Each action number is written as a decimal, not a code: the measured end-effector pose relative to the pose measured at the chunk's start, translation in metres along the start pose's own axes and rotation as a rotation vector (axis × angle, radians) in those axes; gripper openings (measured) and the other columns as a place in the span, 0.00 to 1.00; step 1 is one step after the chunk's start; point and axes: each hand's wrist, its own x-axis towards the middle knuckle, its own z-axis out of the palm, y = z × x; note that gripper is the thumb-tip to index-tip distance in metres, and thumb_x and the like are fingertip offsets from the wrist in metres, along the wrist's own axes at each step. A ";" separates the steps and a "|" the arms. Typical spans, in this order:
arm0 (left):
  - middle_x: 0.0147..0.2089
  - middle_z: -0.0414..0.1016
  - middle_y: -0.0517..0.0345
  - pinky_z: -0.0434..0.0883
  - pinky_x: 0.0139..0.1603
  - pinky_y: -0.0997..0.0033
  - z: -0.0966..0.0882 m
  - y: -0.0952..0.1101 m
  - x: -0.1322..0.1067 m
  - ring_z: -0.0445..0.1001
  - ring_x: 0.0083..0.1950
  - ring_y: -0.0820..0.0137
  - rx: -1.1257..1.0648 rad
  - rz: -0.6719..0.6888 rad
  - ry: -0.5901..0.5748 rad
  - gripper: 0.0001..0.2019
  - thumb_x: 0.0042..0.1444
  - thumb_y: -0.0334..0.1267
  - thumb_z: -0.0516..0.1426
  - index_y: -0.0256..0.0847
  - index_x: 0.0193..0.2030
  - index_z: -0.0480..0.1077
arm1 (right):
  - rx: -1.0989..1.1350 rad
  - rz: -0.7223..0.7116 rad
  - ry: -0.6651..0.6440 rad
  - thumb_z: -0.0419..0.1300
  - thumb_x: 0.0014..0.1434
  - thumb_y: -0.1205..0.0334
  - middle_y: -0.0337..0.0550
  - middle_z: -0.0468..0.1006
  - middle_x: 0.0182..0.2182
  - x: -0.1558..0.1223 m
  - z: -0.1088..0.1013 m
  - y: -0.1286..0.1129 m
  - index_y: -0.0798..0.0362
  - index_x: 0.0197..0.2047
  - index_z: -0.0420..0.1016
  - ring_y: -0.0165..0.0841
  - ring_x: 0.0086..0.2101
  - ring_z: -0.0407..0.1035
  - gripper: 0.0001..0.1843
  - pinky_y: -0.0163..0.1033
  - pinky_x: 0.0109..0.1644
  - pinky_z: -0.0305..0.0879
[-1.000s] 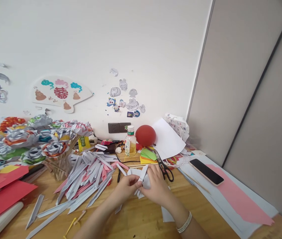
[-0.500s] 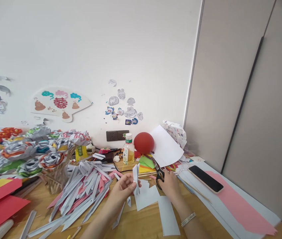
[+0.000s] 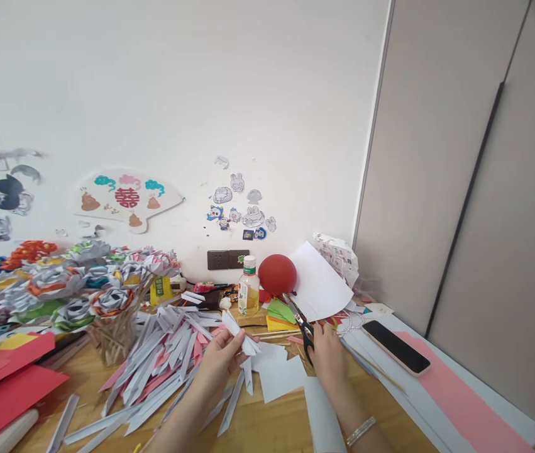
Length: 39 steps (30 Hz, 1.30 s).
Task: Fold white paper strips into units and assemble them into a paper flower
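In the head view, a folded white paper piece (image 3: 249,346) is held in the left hand (image 3: 226,351), above the middle of the wooden bench (image 3: 271,428). It is pinched between the thumb and the other fingers, which are brought close together on it. One narrow end is seen to rise past the thumb toward the far edge of the bench, while the layered, slightly fanned end is left sticking out beyond the thumb tip, on the side of the right hand (image 3: 327,353).

The right hand is laid at the black-handled metal scissors (image 3: 305,328), whose blades are pointed toward the far edge and the red round balloon (image 3: 277,274). One handle loop is partly covered by the curled fingers; whether the handles are gripped or only touched cannot be told.

Between the hands, flat on the bench, thin white paper pieces (image 3: 283,379) are spread, and a white rectangular paper strip (image 3: 322,418) is partly hidden by the right forearm. Toward the left edge, a loose heap of folded white and pink paper strips (image 3: 168,355) is lying near the left hand. Near the far edge, a clear plastic bottle with a white cap (image 3: 248,290) is stood just beside the balloon. Toward the right edge, a black-screened phone (image 3: 395,347) is laid on large flat sheets.
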 end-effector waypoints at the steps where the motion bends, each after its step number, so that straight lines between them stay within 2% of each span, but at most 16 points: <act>1: 0.32 0.76 0.54 0.69 0.33 0.75 -0.001 0.001 0.000 0.73 0.32 0.70 0.000 0.012 0.003 0.15 0.42 0.45 0.63 0.37 0.32 0.67 | 0.049 -0.042 0.040 0.59 0.50 0.65 0.49 0.68 0.34 -0.001 -0.002 0.001 0.56 0.39 0.69 0.41 0.37 0.66 0.11 0.40 0.38 0.62; 4: 0.31 0.75 0.57 0.68 0.30 0.75 -0.003 0.003 0.001 0.72 0.29 0.72 -0.031 0.050 0.023 0.16 0.43 0.45 0.63 0.37 0.35 0.67 | 0.192 -0.179 0.149 0.58 0.50 0.64 0.47 0.67 0.33 -0.003 -0.004 0.001 0.55 0.41 0.71 0.42 0.38 0.64 0.13 0.43 0.39 0.63; 6: 0.30 0.74 0.59 0.68 0.31 0.74 -0.002 0.006 -0.001 0.72 0.31 0.71 -0.087 0.071 0.017 0.19 0.43 0.46 0.63 0.38 0.39 0.67 | 0.272 -0.244 0.156 0.55 0.53 0.65 0.49 0.68 0.33 -0.005 -0.003 -0.001 0.54 0.44 0.71 0.42 0.37 0.64 0.15 0.44 0.39 0.63; 8: 0.27 0.71 0.61 0.68 0.31 0.72 -0.002 0.009 -0.002 0.71 0.30 0.70 -0.141 0.088 -0.005 0.21 0.43 0.46 0.62 0.38 0.42 0.66 | 0.384 -0.291 0.127 0.50 0.54 0.68 0.50 0.71 0.36 -0.007 0.000 -0.006 0.55 0.50 0.67 0.42 0.39 0.65 0.19 0.44 0.41 0.64; 10: 0.24 0.67 0.63 0.66 0.27 0.74 -0.003 0.011 -0.002 0.67 0.25 0.75 -0.171 0.094 -0.031 0.20 0.45 0.46 0.61 0.37 0.42 0.66 | 0.509 -0.330 0.073 0.47 0.53 0.71 0.49 0.73 0.39 -0.010 0.003 -0.011 0.54 0.56 0.61 0.40 0.41 0.67 0.25 0.42 0.43 0.64; 13: 0.21 0.61 0.67 0.59 0.21 0.79 -0.005 0.012 -0.002 0.57 0.18 0.81 -0.197 0.054 -0.098 0.13 0.49 0.45 0.59 0.36 0.34 0.67 | 0.604 -0.361 -0.024 0.46 0.48 0.76 0.45 0.74 0.41 -0.016 0.002 -0.017 0.51 0.58 0.58 0.36 0.41 0.68 0.32 0.39 0.44 0.64; 17: 0.18 0.58 0.66 0.55 0.20 0.80 -0.003 0.014 -0.005 0.53 0.18 0.82 -0.179 -0.057 -0.188 0.15 0.50 0.42 0.57 0.36 0.19 0.62 | 0.584 -0.413 -0.077 0.48 0.42 0.77 0.42 0.74 0.40 -0.024 -0.006 -0.028 0.50 0.52 0.63 0.35 0.39 0.68 0.32 0.39 0.44 0.63; 19: 0.16 0.57 0.64 0.56 0.21 0.79 0.002 0.016 -0.010 0.54 0.18 0.80 -0.132 -0.094 -0.210 0.17 0.51 0.43 0.56 0.36 0.17 0.61 | 0.558 -0.394 -0.056 0.53 0.43 0.72 0.44 0.73 0.39 -0.028 -0.010 -0.034 0.51 0.51 0.63 0.37 0.38 0.67 0.29 0.41 0.42 0.63; 22: 0.16 0.58 0.63 0.57 0.23 0.77 0.009 0.020 -0.017 0.55 0.19 0.78 -0.033 -0.094 -0.217 0.18 0.51 0.44 0.54 0.36 0.15 0.62 | 0.508 -0.346 0.037 0.62 0.42 0.63 0.48 0.71 0.39 -0.031 -0.013 -0.040 0.54 0.51 0.61 0.42 0.38 0.66 0.31 0.45 0.41 0.62; 25: 0.17 0.59 0.61 0.57 0.24 0.76 0.012 0.023 -0.020 0.57 0.20 0.77 0.077 -0.074 -0.188 0.18 0.50 0.44 0.53 0.37 0.13 0.62 | 0.486 -0.385 0.086 0.62 0.44 0.60 0.48 0.71 0.39 -0.031 -0.014 -0.038 0.54 0.50 0.62 0.43 0.40 0.65 0.29 0.45 0.42 0.62; 28: 0.16 0.59 0.61 0.56 0.24 0.76 0.013 0.023 -0.021 0.57 0.20 0.76 0.115 -0.063 -0.189 0.19 0.49 0.45 0.51 0.37 0.13 0.62 | 0.518 -0.408 0.073 0.62 0.44 0.60 0.48 0.70 0.41 -0.029 -0.015 -0.034 0.53 0.51 0.61 0.42 0.42 0.65 0.29 0.44 0.44 0.61; 36: 0.16 0.58 0.61 0.56 0.24 0.74 0.013 0.024 -0.020 0.56 0.19 0.75 0.042 -0.021 -0.261 0.21 0.51 0.48 0.52 0.38 0.13 0.61 | 0.604 -0.377 0.045 0.62 0.45 0.60 0.50 0.70 0.42 -0.032 -0.018 -0.033 0.53 0.52 0.59 0.41 0.40 0.66 0.30 0.43 0.41 0.63; 39: 0.17 0.60 0.62 0.58 0.25 0.74 0.013 0.024 -0.020 0.56 0.20 0.76 -0.033 -0.013 -0.220 0.19 0.51 0.48 0.52 0.38 0.17 0.62 | 0.616 -0.390 0.035 0.62 0.45 0.60 0.50 0.69 0.42 -0.033 -0.020 -0.034 0.53 0.53 0.58 0.41 0.39 0.66 0.31 0.43 0.41 0.63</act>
